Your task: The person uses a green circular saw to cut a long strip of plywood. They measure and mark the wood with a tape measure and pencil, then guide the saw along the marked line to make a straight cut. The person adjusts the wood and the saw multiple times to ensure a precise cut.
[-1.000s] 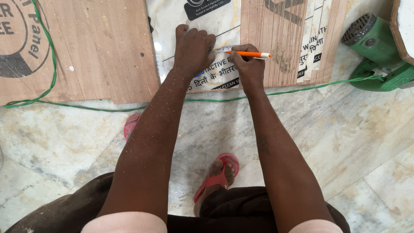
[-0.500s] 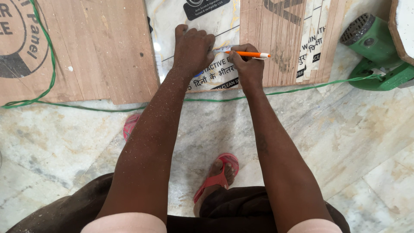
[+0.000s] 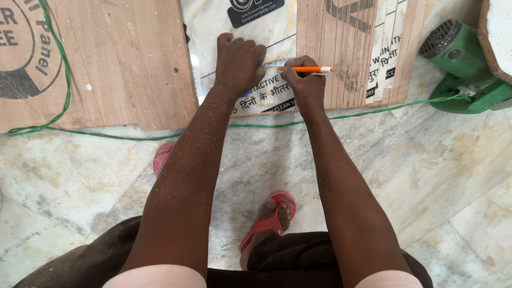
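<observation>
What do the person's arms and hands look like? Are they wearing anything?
Both arms are bare from the short pale pink sleeves down. The left hand and right hand wear no gloves, rings or watch. Fine sawdust speckles the left forearm.

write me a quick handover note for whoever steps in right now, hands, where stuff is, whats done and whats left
Left hand: pressed flat on the glossy white laminate sheet, holding nothing.
Right hand: grips the orange and white pen, tip pointing toward the left hand's fingers, over the sheet.
Sheet lies on the marble floor between the brown plywood panel and a brown striped board. Thin green cord runs past to the green power tool at the right.
Done: a thin dark line crosses the sheet.
Left: whether the marking is finished cannot be told; probably more to go.
</observation>
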